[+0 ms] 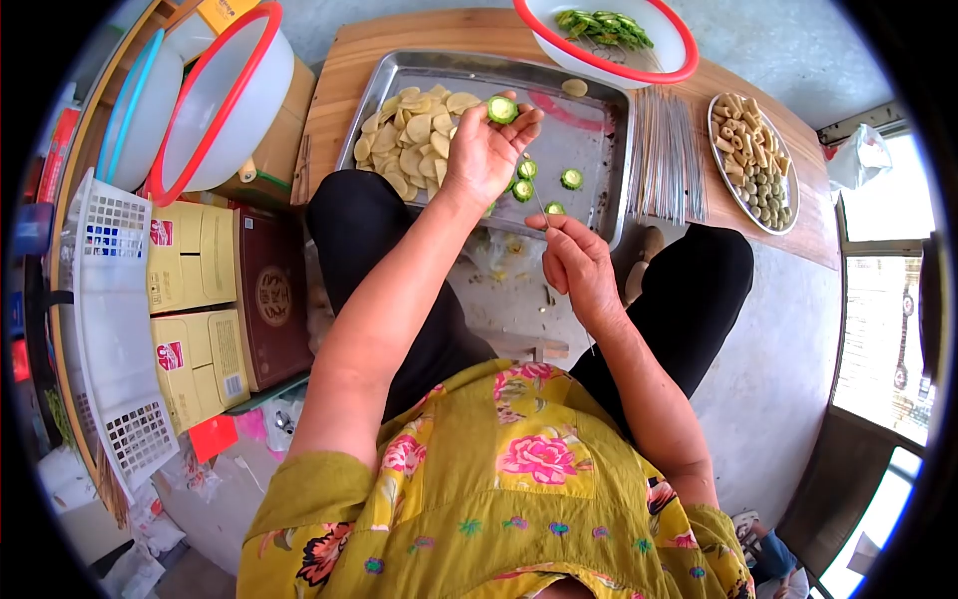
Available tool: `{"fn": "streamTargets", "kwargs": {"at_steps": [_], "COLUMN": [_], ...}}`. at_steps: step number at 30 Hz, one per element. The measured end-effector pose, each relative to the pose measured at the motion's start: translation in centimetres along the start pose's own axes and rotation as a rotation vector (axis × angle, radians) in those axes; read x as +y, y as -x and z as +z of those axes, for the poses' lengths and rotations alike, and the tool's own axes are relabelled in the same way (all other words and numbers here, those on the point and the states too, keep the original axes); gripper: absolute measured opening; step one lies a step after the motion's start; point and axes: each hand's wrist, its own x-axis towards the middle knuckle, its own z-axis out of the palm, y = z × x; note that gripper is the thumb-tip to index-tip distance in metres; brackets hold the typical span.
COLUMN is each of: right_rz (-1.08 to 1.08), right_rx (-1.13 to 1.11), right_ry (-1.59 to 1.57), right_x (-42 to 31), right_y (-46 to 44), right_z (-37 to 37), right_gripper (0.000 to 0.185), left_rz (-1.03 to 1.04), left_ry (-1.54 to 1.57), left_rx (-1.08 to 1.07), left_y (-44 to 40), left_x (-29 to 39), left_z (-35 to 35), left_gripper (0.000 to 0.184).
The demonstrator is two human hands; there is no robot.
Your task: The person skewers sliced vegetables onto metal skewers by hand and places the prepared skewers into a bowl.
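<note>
Wooden tabletop (439, 30) holds green slices (571, 179) on a tray (605, 160), skewers (667, 150) and bowl (639, 77) alongside.

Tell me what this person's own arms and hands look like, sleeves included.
The left hand and right hand are bare: no gloves, and no watch or bracelet shows. The left forearm and right forearm are uncovered too. The left sleeve and right sleeve are short, part of a mustard-green top printed with flowers, some pink.
</note>
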Motion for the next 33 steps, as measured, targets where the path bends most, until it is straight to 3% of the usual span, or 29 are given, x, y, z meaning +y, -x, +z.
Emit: {"fn": "streamTargets", "kwargs": {"at_steps": [7,19,33], "right_rz": [-0.016,-0.050,-0.040], "right_rx": [-0.018,-0.016,0.010], "right_ry": [-0.101,-0.054,-0.023], "right_x": [0.12,0.74,0.73], "right_y": [-0.03,-0.39,-0.83], "right_z": [0.09,0.30,0.49], "right_gripper": [0.025,0.026,0.025], "left_rz": [0.010,-0.012,-0.033], "left_ry": [-0.026,0.130,0.080], "left_rx": [0.029,-0.001,0.020], "left_y": [-0.04,0.13,0.84], "left_x": [-0.41,-0.43,-1.03], "left_z": [-0.04,-0.31,0.07], "left_gripper": [0.031,0.031,0.030]}}
